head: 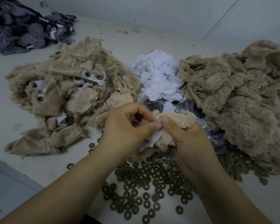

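Dark fabric heap cut by left edge; plastic bag mostly under plush.

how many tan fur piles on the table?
2. Left pile sits left of the white scraps; right pile sits right of them. One loose tan piece is pinched by the left hand and right hand, not counted.

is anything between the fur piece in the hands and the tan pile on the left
Nothing visible does. The left hand and right hand pinch the fur piece, and the tan pile lies just beyond the left hand, with only a few loose washers between.
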Demonstrator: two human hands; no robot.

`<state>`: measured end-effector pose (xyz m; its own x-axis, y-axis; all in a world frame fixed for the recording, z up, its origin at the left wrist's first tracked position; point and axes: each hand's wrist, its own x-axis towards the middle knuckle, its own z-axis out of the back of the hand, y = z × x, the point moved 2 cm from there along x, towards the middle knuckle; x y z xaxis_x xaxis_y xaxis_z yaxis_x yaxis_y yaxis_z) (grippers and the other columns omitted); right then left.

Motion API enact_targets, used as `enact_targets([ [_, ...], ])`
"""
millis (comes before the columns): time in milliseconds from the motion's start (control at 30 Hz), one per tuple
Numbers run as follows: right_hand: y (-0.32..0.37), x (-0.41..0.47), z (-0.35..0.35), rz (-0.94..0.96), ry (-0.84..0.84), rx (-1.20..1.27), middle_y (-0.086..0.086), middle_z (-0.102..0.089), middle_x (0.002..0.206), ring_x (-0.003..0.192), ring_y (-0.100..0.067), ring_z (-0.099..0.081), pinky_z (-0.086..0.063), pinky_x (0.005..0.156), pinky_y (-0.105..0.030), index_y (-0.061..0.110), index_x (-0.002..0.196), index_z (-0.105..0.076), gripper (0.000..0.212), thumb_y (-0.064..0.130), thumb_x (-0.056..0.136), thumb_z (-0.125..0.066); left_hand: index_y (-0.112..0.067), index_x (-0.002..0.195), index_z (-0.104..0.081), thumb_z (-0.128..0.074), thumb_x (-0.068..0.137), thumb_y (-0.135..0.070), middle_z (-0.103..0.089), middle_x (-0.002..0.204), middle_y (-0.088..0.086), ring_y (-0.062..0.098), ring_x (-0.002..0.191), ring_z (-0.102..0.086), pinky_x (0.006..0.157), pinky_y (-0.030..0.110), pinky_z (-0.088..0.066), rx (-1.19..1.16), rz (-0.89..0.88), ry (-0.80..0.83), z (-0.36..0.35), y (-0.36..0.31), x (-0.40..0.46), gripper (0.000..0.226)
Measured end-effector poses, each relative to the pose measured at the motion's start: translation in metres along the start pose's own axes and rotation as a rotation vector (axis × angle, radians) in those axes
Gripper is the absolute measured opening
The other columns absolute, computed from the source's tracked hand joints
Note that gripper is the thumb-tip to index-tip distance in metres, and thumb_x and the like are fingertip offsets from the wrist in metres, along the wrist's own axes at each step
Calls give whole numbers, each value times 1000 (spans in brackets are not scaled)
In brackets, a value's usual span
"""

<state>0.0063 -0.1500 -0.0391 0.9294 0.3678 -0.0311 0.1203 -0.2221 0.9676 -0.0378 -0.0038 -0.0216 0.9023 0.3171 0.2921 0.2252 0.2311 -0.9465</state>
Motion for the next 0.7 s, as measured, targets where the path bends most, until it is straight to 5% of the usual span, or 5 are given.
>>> enact_targets([
  [167, -3, 1, -3, -29, 17, 84, -17, -75, 103, 100, -32, -72, -56, 92, -46, 10, 93, -78, 24, 27, 80, -68, -13, 73, -75, -78, 66, -15, -72, 68, 8, 15, 60, -65, 58, 21, -54, -249, 145, -30, 3, 2, 4, 8],
  [400, -1, -1, -9, -149, 32, 268, -23, -74, 100, 90, -33, -74, -62, 79, -38, 0, 92, -75, 24, 19, 82, -64, -1, 73, -67, -67, 69, -14, -64, 69, 13, 22, 65, -59, 66, 30, -52, -529, 348, -44, -6, 8, 3, 14],
  [700, -3, 0, -6, -55, 12, 124, -17, -75, 103, 99, -34, -72, -57, 92, -48, 8, 95, -77, 25, 25, 81, -67, -9, 75, -69, -63, 86, -4, -65, 71, 9, 21, 68, -58, 69, 31, -52, -460, 222, -61, -6, 6, 1, 13],
])
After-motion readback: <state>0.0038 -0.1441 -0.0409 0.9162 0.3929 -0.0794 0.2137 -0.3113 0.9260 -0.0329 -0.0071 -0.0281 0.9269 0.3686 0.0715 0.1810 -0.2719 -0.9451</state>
